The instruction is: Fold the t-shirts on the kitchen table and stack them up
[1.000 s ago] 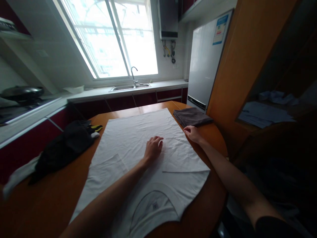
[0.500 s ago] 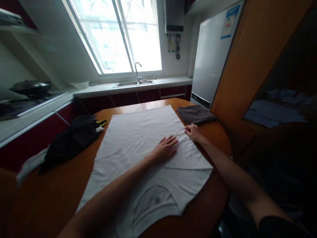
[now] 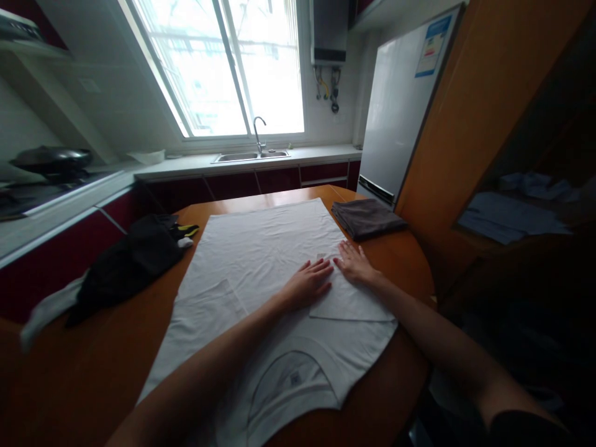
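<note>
A white T-shirt (image 3: 265, 239) lies spread on the wooden table, its neckline towards me and its hem at the far side. Both sleeves are folded inward over the body. My left hand (image 3: 308, 284) rests flat on the shirt beside the right-hand folded sleeve (image 3: 354, 304), fingers stretched out. My right hand (image 3: 354, 264) lies on the upper part of that sleeve near the shirt's right edge, its fingers spread and pointing away from me. The fingertips of the two hands are close together. Neither hand grips anything.
A folded dark grey cloth (image 3: 367, 217) sits at the table's far right. Dark clothing (image 3: 133, 261) with a white piece lies along the left side of the table (image 3: 410, 261). Beyond are a counter with a sink (image 3: 251, 156), a wok (image 3: 51, 158) and a fridge (image 3: 395, 105).
My right hand has moved inward from the shirt's right edge onto the folded sleeve, and its bent fingers have straightened and spread. My left hand stays almost where it was.
</note>
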